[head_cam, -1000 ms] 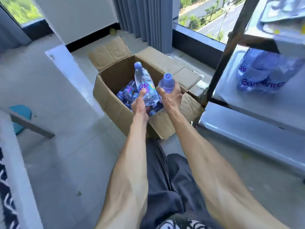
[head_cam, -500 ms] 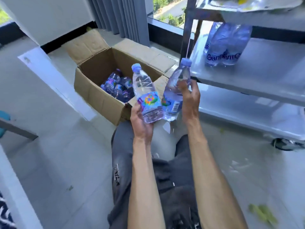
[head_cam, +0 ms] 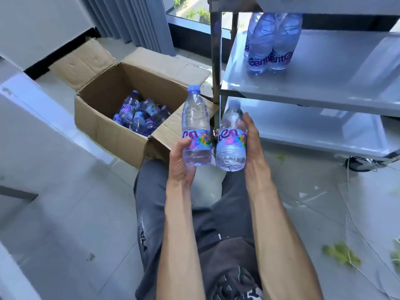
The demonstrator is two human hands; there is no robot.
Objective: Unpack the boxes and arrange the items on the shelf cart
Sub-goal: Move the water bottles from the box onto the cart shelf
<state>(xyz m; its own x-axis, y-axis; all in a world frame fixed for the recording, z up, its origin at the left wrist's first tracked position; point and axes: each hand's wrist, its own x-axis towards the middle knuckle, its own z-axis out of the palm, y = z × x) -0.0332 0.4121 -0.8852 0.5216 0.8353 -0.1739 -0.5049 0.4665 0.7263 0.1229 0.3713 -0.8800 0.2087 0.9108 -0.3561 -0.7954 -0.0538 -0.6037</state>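
Head view: the left hand grips the lower half of a water bottle, fingers curled behind it and thumb across the label. The bottle stands upright with its blue cap at the top. The right hand grips a second bottle from the right side, thumb pressed along the shoulder near the neck; this one tilts slightly, cap pointing up and a little right. The two bottles are side by side, just apart, held above the person's knees and in front of the cart's corner post.

The box sits on the floor to the left of the hands, its flaps folded out. More bottles lie jumbled in its bottom, near the front right corner.

The cart stands to the right, its post just beside the box's right flap. On its middle shelf, near the left edge, stand shelf bottles, upright and touching one another; how many, the picture does not make clear. The lower shelf is behind the right hand's bottle. A caster shows under the cart.

Green scraps lie on the tiled floor at the right.
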